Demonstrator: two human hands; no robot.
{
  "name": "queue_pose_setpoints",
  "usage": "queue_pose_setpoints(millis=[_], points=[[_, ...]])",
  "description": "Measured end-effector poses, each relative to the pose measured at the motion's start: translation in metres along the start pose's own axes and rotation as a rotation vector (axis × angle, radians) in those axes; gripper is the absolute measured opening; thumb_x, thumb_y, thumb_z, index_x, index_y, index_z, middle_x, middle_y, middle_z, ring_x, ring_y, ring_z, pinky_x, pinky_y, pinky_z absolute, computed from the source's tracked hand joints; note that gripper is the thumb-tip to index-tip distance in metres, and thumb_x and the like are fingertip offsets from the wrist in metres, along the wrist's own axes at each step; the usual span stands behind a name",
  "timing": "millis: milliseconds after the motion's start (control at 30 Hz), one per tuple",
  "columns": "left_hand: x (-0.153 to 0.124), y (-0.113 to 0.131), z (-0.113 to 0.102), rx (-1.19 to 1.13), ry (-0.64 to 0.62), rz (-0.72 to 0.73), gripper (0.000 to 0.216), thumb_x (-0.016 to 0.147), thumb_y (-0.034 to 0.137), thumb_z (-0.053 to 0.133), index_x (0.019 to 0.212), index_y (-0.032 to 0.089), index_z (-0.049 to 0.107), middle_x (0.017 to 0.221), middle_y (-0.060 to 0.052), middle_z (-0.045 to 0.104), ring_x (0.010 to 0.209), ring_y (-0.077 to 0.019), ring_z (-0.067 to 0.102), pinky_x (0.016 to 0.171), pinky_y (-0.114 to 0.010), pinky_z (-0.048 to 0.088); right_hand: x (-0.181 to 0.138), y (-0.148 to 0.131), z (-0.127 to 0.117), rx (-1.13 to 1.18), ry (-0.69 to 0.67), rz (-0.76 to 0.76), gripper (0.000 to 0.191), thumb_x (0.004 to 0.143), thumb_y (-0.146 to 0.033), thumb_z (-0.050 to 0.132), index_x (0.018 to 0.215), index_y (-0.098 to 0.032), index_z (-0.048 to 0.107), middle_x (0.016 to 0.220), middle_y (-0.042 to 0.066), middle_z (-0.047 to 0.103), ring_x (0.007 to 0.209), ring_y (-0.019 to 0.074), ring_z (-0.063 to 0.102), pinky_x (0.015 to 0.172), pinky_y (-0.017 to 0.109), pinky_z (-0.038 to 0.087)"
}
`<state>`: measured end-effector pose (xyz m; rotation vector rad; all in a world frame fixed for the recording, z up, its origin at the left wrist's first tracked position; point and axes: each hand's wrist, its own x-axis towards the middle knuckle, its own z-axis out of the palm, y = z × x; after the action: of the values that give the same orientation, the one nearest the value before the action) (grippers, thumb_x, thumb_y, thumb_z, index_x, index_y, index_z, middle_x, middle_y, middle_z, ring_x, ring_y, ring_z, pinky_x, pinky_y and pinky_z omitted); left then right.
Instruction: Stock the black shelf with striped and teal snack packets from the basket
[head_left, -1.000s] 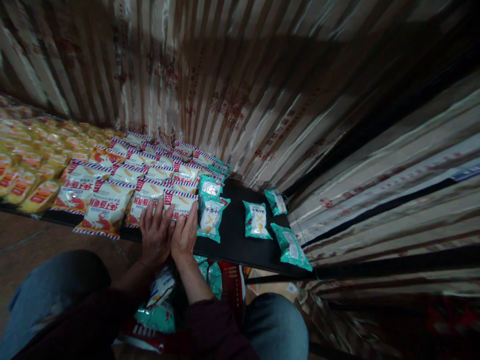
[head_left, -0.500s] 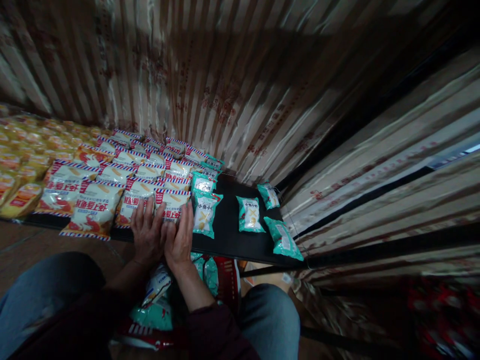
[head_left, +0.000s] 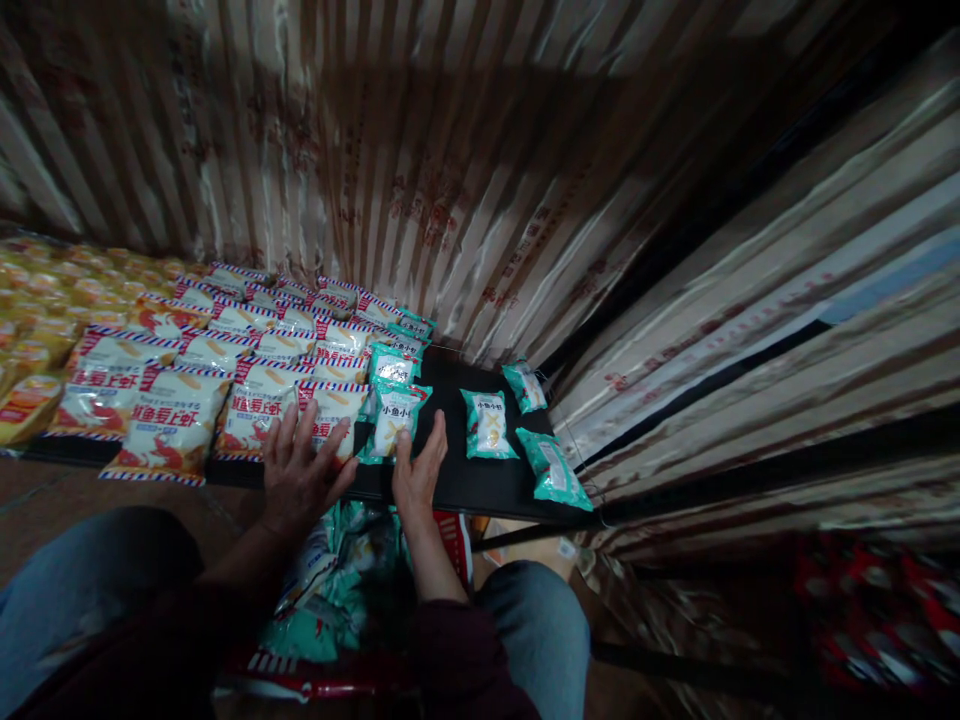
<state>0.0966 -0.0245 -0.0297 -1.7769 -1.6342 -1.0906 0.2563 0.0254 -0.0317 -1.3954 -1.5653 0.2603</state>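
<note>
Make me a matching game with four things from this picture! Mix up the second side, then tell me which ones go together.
Things:
1. right hand
2. shelf
3. jeans
4. left hand

Places and colours:
A. blue
B. nearest a white pack with striped ends
C. black
D. nearest a teal pack

Right pairs: 1-D, 2-C, 3-A, 4-B.

A shop; snack bags [head_left: 169,420] line the shelf [head_left: 459,488].
</note>
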Motion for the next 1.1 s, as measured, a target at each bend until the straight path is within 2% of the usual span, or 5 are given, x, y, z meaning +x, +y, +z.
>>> queue_pose_setpoints(millis=[233,433,667,800,1100], points=[[0.011,-0.002,0.01,-0.014,0.066,0.004,0.062,0.074,0.028,0.069,0.132,0.02,0.049,0.153,-0.016,0.027,0.138,-0.0357,0.03,0.107,-0.049,0.036,0.003,-0.008,0.005,0.133,-0.154,0.187,0.082,0.085,-0.05,0.051,0.148,-0.01,0.017,0.147,0.021,0.036,0.135,0.0277,0.038,0.108,0.045,0.035],[0.008,-0.005,0.014,0.062,0.084,-0.06,0.062,0.075,0.025,0.068,0.134,0.023,0.048,0.154,-0.014,0.027,0.139,-0.0362,0.028,0.107,-0.051,0.035,0.004,-0.012,0.006,0.114,-0.178,0.24,0.08,0.085,-0.049,0.05,0.148,-0.012,0.018,0.148,0.019,0.037,0.133,0.0274,0.041,0.106,0.043,0.036],[0.01,-0.011,0.013,0.03,0.043,-0.078,0.071,0.077,0.023,0.064,0.142,0.022,0.037,0.157,-0.014,0.017,0.141,-0.0361,0.024,0.109,-0.053,0.031,0.004,-0.01,0.007,0.077,-0.181,0.219,0.079,0.086,-0.052,0.047,0.146,-0.008,0.023,0.146,0.02,0.038,0.133,0.0286,0.041,0.105,0.043,0.037],[0.011,-0.011,0.013,0.035,0.03,-0.105,0.07,0.077,0.024,0.064,0.141,0.023,0.038,0.158,-0.013,0.011,0.141,-0.0368,0.022,0.109,-0.054,0.03,0.004,-0.01,0.009,0.047,-0.153,0.193,0.077,0.087,-0.052,0.046,0.145,-0.008,0.025,0.144,0.021,0.041,0.132,0.0281,0.042,0.104,0.042,0.038],[0.011,-0.008,0.013,0.021,0.041,-0.135,0.073,0.077,0.027,0.064,0.143,0.023,0.034,0.157,-0.014,0.015,0.141,-0.0369,0.023,0.11,-0.056,0.028,0.005,-0.012,0.022,-0.022,-0.099,0.113,0.071,0.088,-0.051,0.045,0.143,-0.009,0.031,0.133,0.021,0.052,0.121,0.0298,0.049,0.098,0.045,0.041]])
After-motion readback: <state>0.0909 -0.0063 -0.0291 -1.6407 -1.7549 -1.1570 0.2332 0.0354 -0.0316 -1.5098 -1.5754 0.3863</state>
